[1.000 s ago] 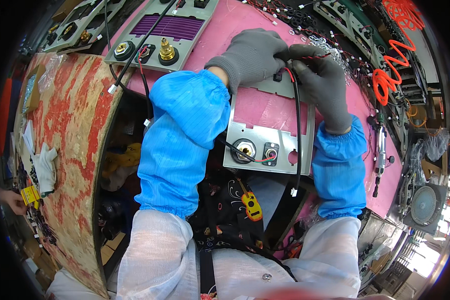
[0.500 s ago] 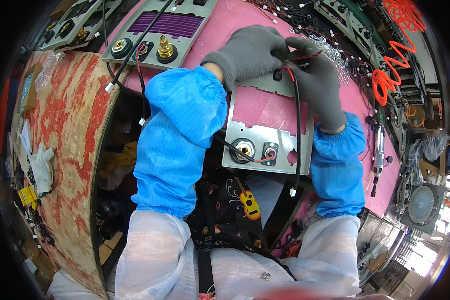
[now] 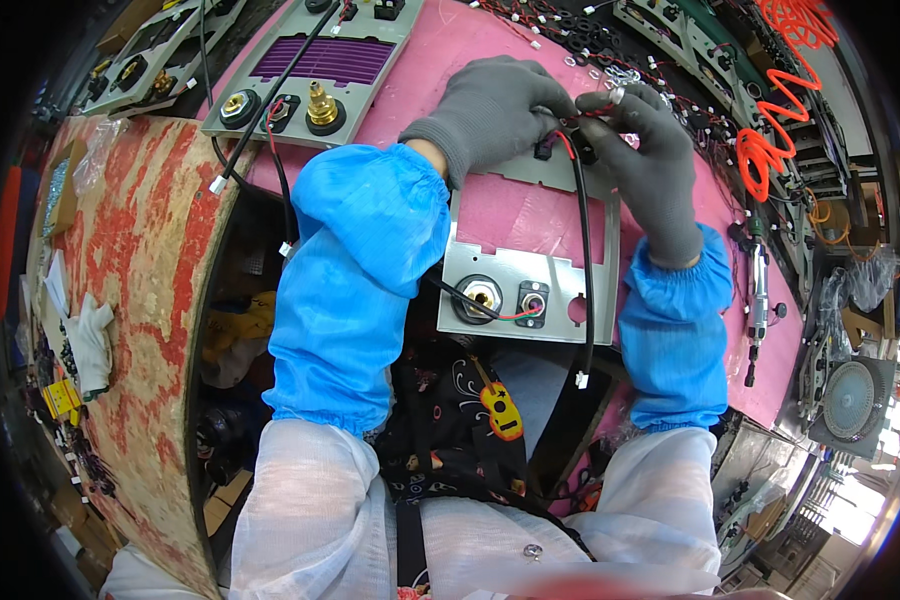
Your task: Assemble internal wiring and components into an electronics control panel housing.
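Head view: less of the red-black wire (image 3: 597, 113) now shows past my right hand (image 3: 655, 165), its grip pinched there, my left hand's (image 3: 500, 110) hold unclear, keeping work at the grey panel's (image 3: 505, 265) far end on the pink surface (image 3: 416, 88).

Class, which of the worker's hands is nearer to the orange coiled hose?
Right. The right hand is left of the orange coiled hose, apart from it; the left hand is farther left, past the right one.
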A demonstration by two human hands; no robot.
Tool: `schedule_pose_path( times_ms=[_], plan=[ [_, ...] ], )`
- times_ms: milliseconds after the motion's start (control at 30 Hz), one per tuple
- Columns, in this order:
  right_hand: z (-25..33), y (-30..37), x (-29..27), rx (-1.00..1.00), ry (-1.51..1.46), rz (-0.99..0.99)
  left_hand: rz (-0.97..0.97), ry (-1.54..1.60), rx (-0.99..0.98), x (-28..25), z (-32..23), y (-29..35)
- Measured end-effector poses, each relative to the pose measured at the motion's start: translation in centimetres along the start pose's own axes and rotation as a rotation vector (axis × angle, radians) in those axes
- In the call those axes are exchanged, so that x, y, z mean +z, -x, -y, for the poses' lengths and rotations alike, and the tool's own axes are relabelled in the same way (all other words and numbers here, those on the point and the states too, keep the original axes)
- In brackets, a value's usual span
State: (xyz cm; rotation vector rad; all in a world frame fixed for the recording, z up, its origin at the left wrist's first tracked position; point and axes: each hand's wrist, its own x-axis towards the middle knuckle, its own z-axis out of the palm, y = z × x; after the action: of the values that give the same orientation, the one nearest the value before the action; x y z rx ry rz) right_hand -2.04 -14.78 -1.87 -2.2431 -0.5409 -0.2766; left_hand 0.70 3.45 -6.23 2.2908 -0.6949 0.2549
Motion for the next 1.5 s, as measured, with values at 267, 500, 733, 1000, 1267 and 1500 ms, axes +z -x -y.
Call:
schedule_pose_path(
  times_ms=[267, 500, 733, 1000, 1267, 1500],
  plan=[
    [0.3, -0.1, -1.6, -0.197, 0.285, 0.273, 0.0, -0.006, -0.028, 0.1, -0.4, -0.1],
    [-2.4, -0.5, 0.1, 0.257, -0.293, 0.053, 0.028, 0.001, -0.085, 0.0, -0.7, -0.3],
    [-1.6, -1.1, -0.2, 0.329, -0.29, 0.121, 0.007, 0.022, -0.088, 0.1, -0.5, -0.3],
    [-2.1, -1.5, -0.2, 0.29, -0.229, 0.207, 0.049, 0.042, -0.128, -0.1, -0.6, -0.2],
    [-2.0, -1.9, -0.5, 0.292, -0.161, 0.25, -0.016, 0.006, -0.05, 0.4, -0.1, -0.1],
    [-2.3, -1.8, -0.8, 0.323, -0.237, 0.262, -0.019, 0.039, -0.06, 0.4, -0.3, 0.0]
  ],
)
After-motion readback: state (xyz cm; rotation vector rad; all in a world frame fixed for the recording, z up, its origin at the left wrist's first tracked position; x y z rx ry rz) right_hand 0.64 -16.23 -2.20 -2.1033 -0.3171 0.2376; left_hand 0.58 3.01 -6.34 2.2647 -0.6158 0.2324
